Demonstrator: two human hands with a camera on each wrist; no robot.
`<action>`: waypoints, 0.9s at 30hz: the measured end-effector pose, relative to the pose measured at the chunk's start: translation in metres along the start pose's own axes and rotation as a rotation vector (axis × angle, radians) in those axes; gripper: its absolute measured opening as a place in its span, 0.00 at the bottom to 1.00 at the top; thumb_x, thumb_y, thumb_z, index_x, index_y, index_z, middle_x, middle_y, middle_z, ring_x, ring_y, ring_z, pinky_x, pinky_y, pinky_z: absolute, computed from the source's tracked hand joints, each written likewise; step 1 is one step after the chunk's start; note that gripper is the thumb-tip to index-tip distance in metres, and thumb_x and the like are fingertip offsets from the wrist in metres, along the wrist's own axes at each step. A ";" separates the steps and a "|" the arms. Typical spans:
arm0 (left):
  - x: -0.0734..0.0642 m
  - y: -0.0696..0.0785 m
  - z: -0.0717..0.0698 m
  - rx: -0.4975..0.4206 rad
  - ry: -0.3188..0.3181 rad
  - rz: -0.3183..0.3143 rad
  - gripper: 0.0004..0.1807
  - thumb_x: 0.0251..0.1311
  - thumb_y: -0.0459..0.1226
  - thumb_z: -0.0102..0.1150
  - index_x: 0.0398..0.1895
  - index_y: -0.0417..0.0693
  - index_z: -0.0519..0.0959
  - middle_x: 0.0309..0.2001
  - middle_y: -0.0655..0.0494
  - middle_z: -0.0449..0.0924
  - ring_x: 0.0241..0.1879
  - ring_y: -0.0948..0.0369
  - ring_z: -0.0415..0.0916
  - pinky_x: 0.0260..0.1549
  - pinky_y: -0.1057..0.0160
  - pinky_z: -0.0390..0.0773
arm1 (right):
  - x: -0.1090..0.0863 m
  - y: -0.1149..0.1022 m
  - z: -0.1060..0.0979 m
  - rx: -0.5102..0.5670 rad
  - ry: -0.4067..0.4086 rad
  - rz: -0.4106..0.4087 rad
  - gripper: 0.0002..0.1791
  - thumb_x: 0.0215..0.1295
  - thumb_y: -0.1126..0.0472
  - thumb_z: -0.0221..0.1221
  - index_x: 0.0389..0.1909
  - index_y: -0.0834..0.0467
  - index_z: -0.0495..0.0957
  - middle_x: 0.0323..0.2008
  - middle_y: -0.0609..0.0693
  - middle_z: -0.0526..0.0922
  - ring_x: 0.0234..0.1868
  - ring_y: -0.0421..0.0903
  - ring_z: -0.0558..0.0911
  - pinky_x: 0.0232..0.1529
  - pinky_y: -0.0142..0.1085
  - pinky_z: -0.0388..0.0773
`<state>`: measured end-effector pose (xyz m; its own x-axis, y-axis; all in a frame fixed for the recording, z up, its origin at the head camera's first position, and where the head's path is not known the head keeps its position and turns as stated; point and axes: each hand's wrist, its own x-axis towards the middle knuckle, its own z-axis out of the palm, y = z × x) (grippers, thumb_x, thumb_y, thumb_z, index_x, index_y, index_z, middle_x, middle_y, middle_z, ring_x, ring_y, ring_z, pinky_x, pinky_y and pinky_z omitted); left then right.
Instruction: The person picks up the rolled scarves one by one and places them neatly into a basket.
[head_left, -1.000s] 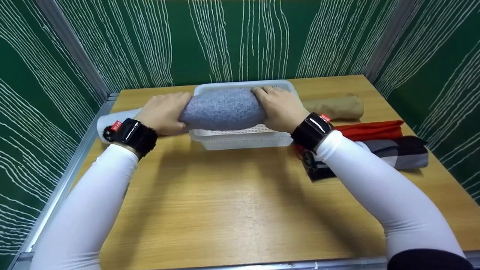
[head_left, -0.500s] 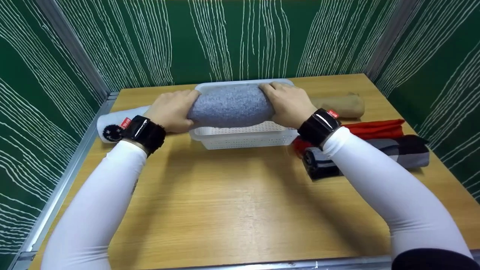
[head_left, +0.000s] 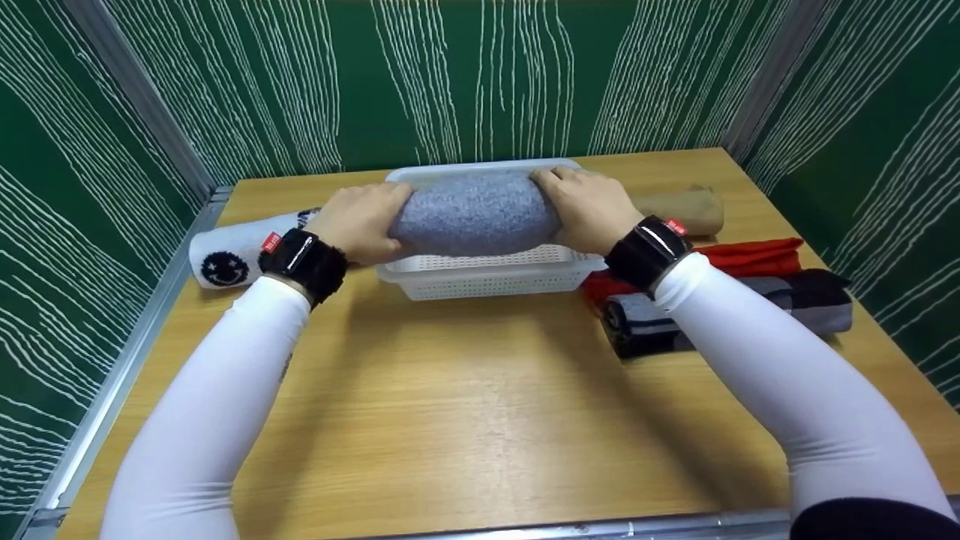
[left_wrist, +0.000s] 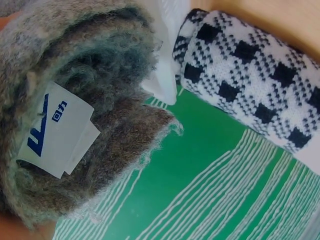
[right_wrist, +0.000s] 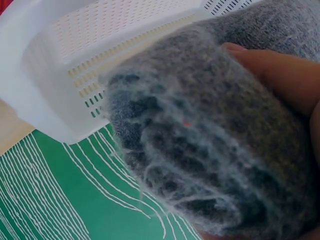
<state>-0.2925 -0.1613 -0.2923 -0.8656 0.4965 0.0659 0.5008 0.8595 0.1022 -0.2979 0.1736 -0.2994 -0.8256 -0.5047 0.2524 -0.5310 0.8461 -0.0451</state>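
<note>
A fuzzy grey rolled-up scarf (head_left: 476, 214) is held level above the white perforated basket (head_left: 495, 285). My left hand (head_left: 360, 223) grips its left end and my right hand (head_left: 589, 210) its right end, thumbs on the near side. From the left wrist, the scarf's spiral end (left_wrist: 85, 105) shows with a white label (left_wrist: 57, 130) inside. In the right wrist view, the other rolled end (right_wrist: 185, 160) hangs by the basket's wall (right_wrist: 40, 90), with fingers wrapped round the roll. Most of the basket's inside is hidden behind the scarf in the head view.
Left of the basket lies a white roll (head_left: 240, 244) with a black smiley; its checked end (left_wrist: 250, 75) shows from the left wrist. At right lie a tan roll (head_left: 679, 211), a red cloth (head_left: 757, 257) and a black-grey checked roll (head_left: 821, 300). Green walls surround the wooden table (head_left: 465, 420).
Both hands have shifted to the right with the grey scarf, bringing it more squarely over the basket. The grip looks the same, and the basket has stayed in place.
</note>
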 end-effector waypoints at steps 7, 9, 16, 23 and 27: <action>0.007 0.004 0.003 0.006 -0.002 0.010 0.34 0.60 0.43 0.75 0.68 0.48 0.73 0.63 0.43 0.84 0.62 0.42 0.82 0.69 0.39 0.78 | -0.003 0.008 0.001 0.006 -0.007 0.013 0.47 0.53 0.57 0.82 0.73 0.61 0.72 0.67 0.67 0.81 0.63 0.69 0.84 0.62 0.67 0.82; 0.009 0.005 0.004 0.007 -0.007 0.013 0.34 0.60 0.44 0.75 0.68 0.48 0.73 0.63 0.43 0.83 0.62 0.42 0.83 0.69 0.39 0.78 | -0.004 0.010 0.000 0.010 -0.011 0.020 0.47 0.53 0.56 0.82 0.73 0.61 0.72 0.67 0.67 0.81 0.63 0.69 0.84 0.61 0.68 0.83; 0.017 0.007 0.011 0.008 -0.042 0.011 0.36 0.60 0.43 0.74 0.71 0.49 0.72 0.67 0.45 0.82 0.65 0.42 0.81 0.70 0.38 0.78 | -0.008 0.016 0.002 0.018 -0.023 0.024 0.48 0.52 0.56 0.83 0.73 0.61 0.72 0.65 0.67 0.82 0.62 0.68 0.85 0.56 0.69 0.85; 0.021 0.009 0.018 -0.019 -0.060 0.025 0.36 0.61 0.45 0.75 0.71 0.49 0.73 0.67 0.46 0.82 0.66 0.44 0.81 0.71 0.38 0.76 | -0.011 0.021 0.009 0.022 -0.060 0.040 0.49 0.51 0.53 0.83 0.73 0.60 0.72 0.62 0.69 0.83 0.61 0.69 0.85 0.56 0.69 0.84; 0.022 0.009 0.020 -0.036 -0.071 0.027 0.36 0.61 0.47 0.75 0.70 0.50 0.73 0.66 0.46 0.82 0.65 0.45 0.81 0.71 0.38 0.76 | -0.012 0.025 0.014 0.024 -0.060 0.037 0.49 0.52 0.50 0.83 0.73 0.61 0.72 0.61 0.69 0.84 0.60 0.69 0.85 0.57 0.69 0.84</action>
<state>-0.3067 -0.1401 -0.3097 -0.8495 0.5276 -0.0009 0.5225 0.8416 0.1369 -0.3041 0.1986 -0.3170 -0.8546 -0.4827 0.1916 -0.5034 0.8607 -0.0765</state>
